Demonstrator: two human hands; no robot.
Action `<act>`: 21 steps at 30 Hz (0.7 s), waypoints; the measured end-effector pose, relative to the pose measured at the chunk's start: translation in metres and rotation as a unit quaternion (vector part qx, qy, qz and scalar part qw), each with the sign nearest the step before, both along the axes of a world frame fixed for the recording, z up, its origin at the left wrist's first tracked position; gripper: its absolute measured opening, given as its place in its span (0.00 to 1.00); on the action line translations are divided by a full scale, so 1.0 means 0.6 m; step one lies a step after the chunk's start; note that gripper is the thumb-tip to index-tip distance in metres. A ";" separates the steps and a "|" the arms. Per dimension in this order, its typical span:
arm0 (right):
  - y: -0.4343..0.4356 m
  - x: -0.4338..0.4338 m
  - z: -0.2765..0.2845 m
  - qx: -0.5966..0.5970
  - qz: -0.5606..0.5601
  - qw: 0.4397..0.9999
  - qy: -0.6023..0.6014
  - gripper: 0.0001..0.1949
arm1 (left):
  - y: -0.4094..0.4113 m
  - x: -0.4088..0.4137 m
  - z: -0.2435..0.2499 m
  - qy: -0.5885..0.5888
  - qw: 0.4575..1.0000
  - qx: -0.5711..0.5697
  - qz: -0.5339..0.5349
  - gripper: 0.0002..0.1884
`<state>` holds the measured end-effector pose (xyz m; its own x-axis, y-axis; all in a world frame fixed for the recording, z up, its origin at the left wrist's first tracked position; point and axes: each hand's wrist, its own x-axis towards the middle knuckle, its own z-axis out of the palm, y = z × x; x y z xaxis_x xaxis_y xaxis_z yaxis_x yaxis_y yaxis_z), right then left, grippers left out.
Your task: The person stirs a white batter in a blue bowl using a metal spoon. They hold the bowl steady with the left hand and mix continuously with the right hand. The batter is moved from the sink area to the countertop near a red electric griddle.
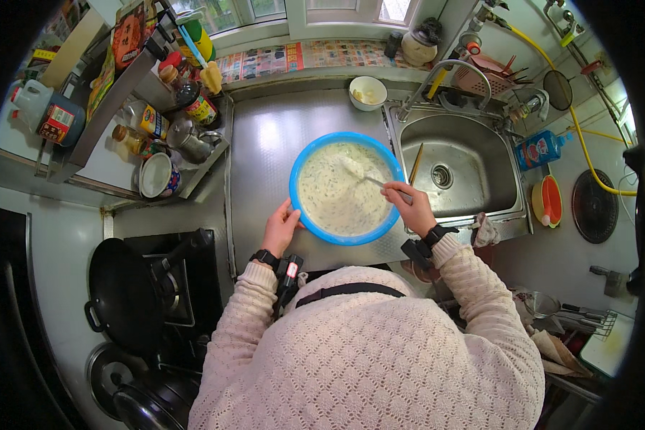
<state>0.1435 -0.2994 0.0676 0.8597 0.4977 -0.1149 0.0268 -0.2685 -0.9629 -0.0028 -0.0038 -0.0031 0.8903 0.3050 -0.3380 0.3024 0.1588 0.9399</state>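
A blue plastic basin (348, 241) stands on the steel countertop before me. It holds a pale, thick batter (336, 199) flecked with green bits. At its lower left rim, my left hand (280, 228) grips the wall, thumb on the near side and fingers partly hidden beneath. My right hand (413, 207) is closed around the handle of a metal spoon (375, 182) over the basin's right side. The spoon's head is coated with batter and dips into the mixture, so its shape is partly hidden.
To the right is a steel sink (467, 183) with wooden chopsticks (416, 164). A white bowl (367, 93) sits behind the basin. On the left are a black wok (121, 301) on the stove and a shelf holding bottles, including a soy sauce bottle (191, 94), and a metal pot (188, 141).
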 end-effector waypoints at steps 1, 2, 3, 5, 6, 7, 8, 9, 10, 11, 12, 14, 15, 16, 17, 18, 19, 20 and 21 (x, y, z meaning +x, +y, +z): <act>0.007 -0.004 -0.002 0.023 0.000 0.999 0.043 0.12 | 0.000 0.000 0.000 0.001 1.000 0.005 0.000 0.28; 0.012 -0.008 -0.001 0.047 0.006 0.996 0.074 0.13 | 0.001 0.000 0.001 0.002 1.000 0.009 0.000 0.28; 0.016 -0.012 0.004 0.065 0.000 0.991 0.114 0.13 | 0.002 0.000 0.002 0.009 1.000 0.014 -0.009 0.28; 0.019 -0.019 0.014 0.101 -0.014 0.976 0.194 0.13 | 0.005 0.000 0.005 0.023 0.999 0.024 -0.029 0.28; 0.020 -0.024 0.022 0.115 -0.029 0.969 0.217 0.13 | 0.004 -0.001 0.007 0.025 0.999 0.025 -0.026 0.28; 0.018 -0.027 0.031 0.125 -0.039 0.965 0.226 0.14 | 0.003 -0.001 0.009 0.026 0.999 0.026 -0.023 0.28; 0.016 -0.029 0.040 0.136 -0.050 0.961 0.235 0.14 | 0.002 -0.001 0.011 0.028 0.999 0.028 -0.021 0.28; 0.014 -0.031 0.047 0.146 -0.062 0.957 0.244 0.14 | 0.003 -0.002 0.008 0.022 0.999 0.023 -0.023 0.28; 0.011 -0.032 0.052 0.148 -0.061 0.960 0.231 0.14 | 0.004 -0.002 0.006 0.016 0.999 0.019 -0.025 0.28; 0.009 -0.032 0.059 0.146 -0.053 0.964 0.214 0.14 | 0.005 -0.002 0.004 0.011 0.999 0.015 -0.027 0.28; 0.005 -0.033 0.066 0.145 -0.047 0.969 0.196 0.14 | 0.003 -0.001 0.010 0.015 0.999 0.015 -0.025 0.27; -0.003 -0.034 0.071 0.142 -0.033 0.978 0.147 0.14 | -0.001 0.000 0.020 0.023 0.999 0.014 -0.020 0.27; -0.007 -0.033 0.073 0.139 -0.024 0.983 0.115 0.13 | 0.000 -0.001 0.018 0.019 1.000 0.013 -0.021 0.27; -0.012 -0.032 0.075 0.137 -0.015 0.987 0.083 0.12 | 0.001 -0.001 0.014 0.015 1.000 0.011 -0.022 0.27; -0.017 -0.029 0.081 0.086 -0.005 0.996 0.026 0.12 | 0.002 -0.001 0.011 0.011 1.000 0.009 -0.022 0.27; -0.021 -0.026 0.090 0.035 0.005 0.999 -0.031 0.12 | 0.001 -0.001 0.009 0.013 1.000 0.012 -0.020 0.27; -0.024 -0.022 0.096 -0.016 0.016 0.996 -0.088 0.11 | 0.001 -0.002 0.007 0.015 1.000 0.015 -0.018 0.26; -0.023 -0.018 0.100 -0.044 0.027 0.984 -0.173 0.10 | 0.001 -0.003 0.006 0.018 1.000 0.018 -0.014 0.26; -0.027 -0.012 0.096 -0.066 0.044 0.970 -0.229 0.10 | 0.000 -0.005 0.005 0.022 1.000 0.004 -0.011 0.26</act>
